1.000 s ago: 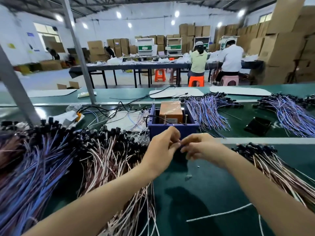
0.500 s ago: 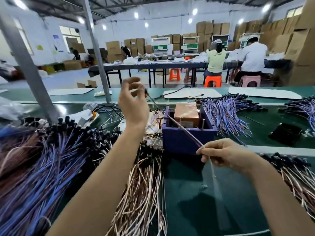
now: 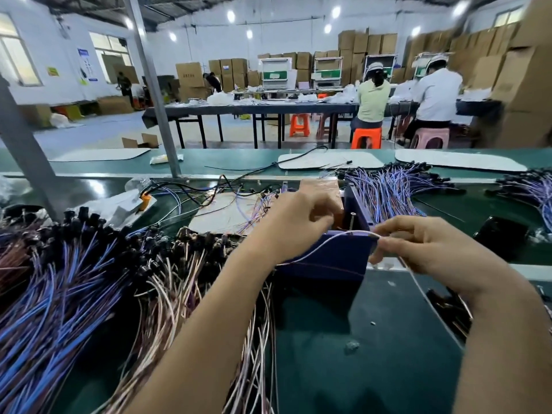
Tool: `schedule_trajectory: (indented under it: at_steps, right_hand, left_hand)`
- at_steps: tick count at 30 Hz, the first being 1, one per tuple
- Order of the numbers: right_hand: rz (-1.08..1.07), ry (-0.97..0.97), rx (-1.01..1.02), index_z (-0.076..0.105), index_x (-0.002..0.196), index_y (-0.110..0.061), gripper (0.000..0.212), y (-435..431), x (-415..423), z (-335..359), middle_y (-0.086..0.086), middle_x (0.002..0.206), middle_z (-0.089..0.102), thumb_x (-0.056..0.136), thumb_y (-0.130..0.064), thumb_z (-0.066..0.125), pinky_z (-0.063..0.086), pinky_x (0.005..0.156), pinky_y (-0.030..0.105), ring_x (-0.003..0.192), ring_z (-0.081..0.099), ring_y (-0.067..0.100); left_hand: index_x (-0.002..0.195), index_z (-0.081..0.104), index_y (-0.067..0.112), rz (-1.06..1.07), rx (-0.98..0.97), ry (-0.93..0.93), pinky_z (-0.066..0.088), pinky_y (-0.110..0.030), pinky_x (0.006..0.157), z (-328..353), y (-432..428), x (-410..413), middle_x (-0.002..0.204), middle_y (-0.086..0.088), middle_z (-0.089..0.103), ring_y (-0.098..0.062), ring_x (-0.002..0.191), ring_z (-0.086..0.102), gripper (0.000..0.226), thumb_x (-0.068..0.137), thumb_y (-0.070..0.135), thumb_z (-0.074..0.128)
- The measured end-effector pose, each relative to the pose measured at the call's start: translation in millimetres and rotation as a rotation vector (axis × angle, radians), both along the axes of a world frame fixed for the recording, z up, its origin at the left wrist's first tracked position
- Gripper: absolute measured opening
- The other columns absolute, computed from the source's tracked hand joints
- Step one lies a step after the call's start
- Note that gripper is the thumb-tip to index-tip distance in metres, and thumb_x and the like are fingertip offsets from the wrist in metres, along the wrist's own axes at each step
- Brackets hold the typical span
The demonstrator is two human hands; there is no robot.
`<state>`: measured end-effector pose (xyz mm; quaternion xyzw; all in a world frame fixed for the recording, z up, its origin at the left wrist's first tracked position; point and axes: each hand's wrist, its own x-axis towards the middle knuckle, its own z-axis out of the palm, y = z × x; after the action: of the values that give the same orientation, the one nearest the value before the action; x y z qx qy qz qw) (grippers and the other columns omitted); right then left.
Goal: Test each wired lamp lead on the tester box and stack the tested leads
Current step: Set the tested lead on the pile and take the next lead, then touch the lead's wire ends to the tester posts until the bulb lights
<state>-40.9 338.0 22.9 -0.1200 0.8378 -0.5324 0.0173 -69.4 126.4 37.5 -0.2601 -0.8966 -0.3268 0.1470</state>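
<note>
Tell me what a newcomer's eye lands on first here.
Two hands meet at centre: the right hand pinches a pale lead that arcs toward the left hand, curled over the blue tester box. Left of them sprawl great heaps of blue and pink leads with black ends.

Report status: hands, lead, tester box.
Left hand curled over tester box, grip hidden. Right hand pinches lead, wire arcing across box front. Loose lead piles crowd box's left side.
</note>
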Motion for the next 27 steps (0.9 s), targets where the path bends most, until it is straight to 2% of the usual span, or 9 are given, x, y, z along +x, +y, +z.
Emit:
schedule_trajectory:
  at_steps: [3,6,10,13,16,20,22,24,27]
  right_hand:
    - [-0.026,0.026,0.081,0.071,0.086,-0.012,0.008,4,1,1,0.001,0.076,0.075,0.089,-0.009,0.063,0.042,0.074,0.026,0.075,0.064,0.013]
    - [-0.04,0.065,0.142,0.073,0.075,-0.017,0.013,4,4,3,-0.01,0.061,0.069,0.085,-0.009,0.069,0.04,0.059,0.011,0.059,0.057,-0.001]
    - [-0.114,0.107,0.116,0.075,0.071,-0.022,0.018,-2,2,4,-0.002,0.066,0.071,0.083,-0.009,0.07,0.043,0.066,0.023,0.067,0.062,0.015]
    - [-0.147,0.147,0.046,0.076,0.071,-0.022,0.021,-5,1,4,-0.004,0.072,0.073,0.085,-0.01,0.066,0.046,0.066,0.009,0.07,0.065,0.001]
    - [-0.226,0.148,-0.255,0.074,0.069,-0.013,0.03,-4,-8,0,0.004,0.075,0.074,0.084,0.007,0.059,0.056,0.076,0.02,0.078,0.07,0.013]
    - [-0.384,0.202,-0.705,0.064,0.072,-0.004,0.033,1,-18,-6,0.003,0.066,0.07,0.084,0.019,0.044,0.056,0.069,0.021,0.068,0.069,0.015]
    - [-0.418,0.295,-0.764,0.063,0.078,-0.009,0.038,2,-17,-5,0.0,0.08,0.072,0.086,0.02,0.04,0.056,0.071,0.022,0.07,0.07,0.016]
    - [-0.439,0.383,-0.735,0.064,0.086,-0.016,0.044,1,-16,-4,-0.006,0.111,0.067,0.087,0.02,0.039,0.054,0.07,0.019,0.075,0.071,0.015]
    - [-0.469,0.464,-0.657,0.062,0.105,-0.027,0.055,-4,-12,2,-0.012,0.152,0.026,0.088,0.02,0.038,0.05,0.065,0.015,0.087,0.071,0.018]
  left_hand:
    - [0.103,0.073,0.012,0.012,0.056,-0.058,0.045,-0.016,0.076,-19,3,-7,0.09,0.0,0.072,-0.003,0.078,0.061,0.019,0.095,0.018,0.057]
    - [0.103,0.073,0.012,0.003,0.025,-0.176,0.047,-0.03,0.082,-37,11,-14,0.095,-0.006,0.072,-0.02,0.09,0.064,0.024,0.097,0.027,0.054]
    - [0.108,0.069,0.018,-0.042,-0.142,-0.355,0.043,-0.019,0.071,-58,21,-20,0.093,-0.001,0.071,-0.015,0.087,0.064,0.026,0.091,0.036,0.063]
    - [0.111,0.065,0.016,-0.145,-0.25,-0.593,0.047,-0.01,0.062,-75,21,-20,0.095,-0.004,0.073,-0.01,0.068,0.069,0.023,0.09,0.027,0.064]
    - [0.097,0.068,0.013,-0.19,-0.228,-0.712,0.056,-0.02,0.057,-82,24,-19,0.083,-0.005,0.072,-0.005,0.045,0.059,0.01,0.092,0.018,0.06]
    - [0.092,0.068,0.015,-0.147,-0.254,-0.68,0.055,-0.021,0.054,-83,25,-20,0.073,0.002,0.066,-0.005,0.048,0.058,0.008,0.086,0.021,0.069]
    - [0.083,0.065,0.017,-0.102,-0.312,-0.62,0.052,-0.022,0.053,-82,24,-20,0.07,0.004,0.06,-0.009,0.056,0.057,0.01,0.082,0.022,0.073]
    - [0.08,0.062,0.017,-0.068,-0.423,-0.551,0.042,-0.022,0.051,-82,22,-20,0.074,0.004,0.056,-0.01,0.064,0.051,0.016,0.079,0.023,0.076]
    - [0.086,0.061,0.018,-0.033,-0.555,-0.576,0.04,-0.025,0.062,-82,17,-19,0.087,0.001,0.059,-0.017,0.078,0.052,0.025,0.074,0.03,0.08]
